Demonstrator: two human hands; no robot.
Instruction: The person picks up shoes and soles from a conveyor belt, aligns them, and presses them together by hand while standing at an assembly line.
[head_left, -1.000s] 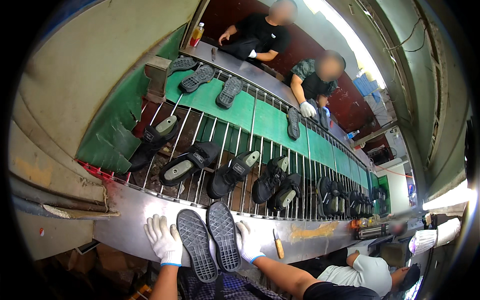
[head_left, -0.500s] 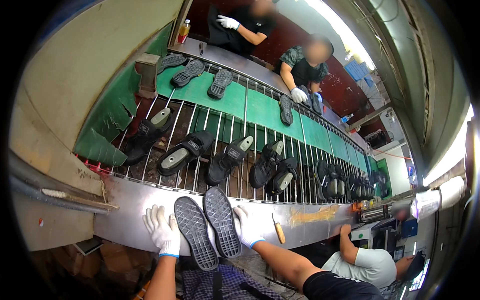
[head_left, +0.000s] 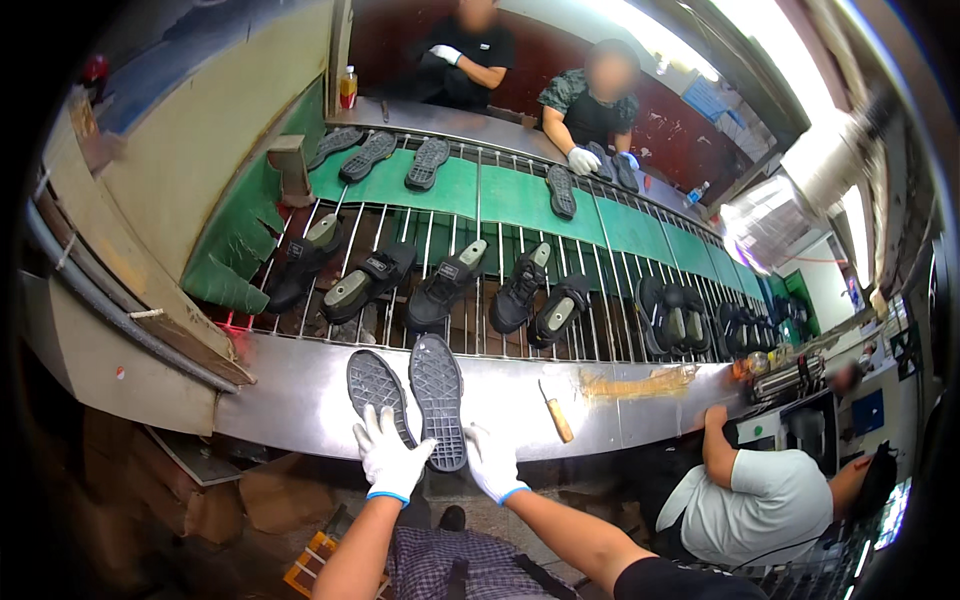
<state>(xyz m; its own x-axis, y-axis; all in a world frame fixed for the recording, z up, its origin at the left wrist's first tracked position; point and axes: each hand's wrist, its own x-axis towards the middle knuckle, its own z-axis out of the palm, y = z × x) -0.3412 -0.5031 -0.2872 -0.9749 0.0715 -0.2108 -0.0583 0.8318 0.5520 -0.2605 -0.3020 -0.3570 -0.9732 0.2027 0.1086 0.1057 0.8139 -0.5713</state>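
Observation:
Two black shoe soles lie tread up at the bench's near edge, a left sole point(head_left: 376, 380) and a right sole point(head_left: 437, 390). My left hand point(head_left: 393, 455), in a white glove, rests on the heel end of the left sole with its fingers spread. Its thumb reaches to the side of the right sole. Against that sole's right edge is my gloved right hand point(head_left: 491, 462), fingers stretched rather than wrapped. Some of the right fingers are hidden. Farther right on the bench lies a tool with a wooden handle point(head_left: 559, 422) and a thin metal tip.
Beyond the metal bench point(head_left: 510, 405) runs a roller rack carrying several black shoes point(head_left: 445, 285). Farther back, a green belt point(head_left: 510, 195) bears loose soles point(head_left: 428, 163). Across it, a gloved co-worker point(head_left: 590, 120) handles soles. Another person point(head_left: 760, 500) sits at the right.
My left hand has moved from beside the left sole onto its heel end. The soles sit farther up over the bench and slightly turned. The view has shifted.

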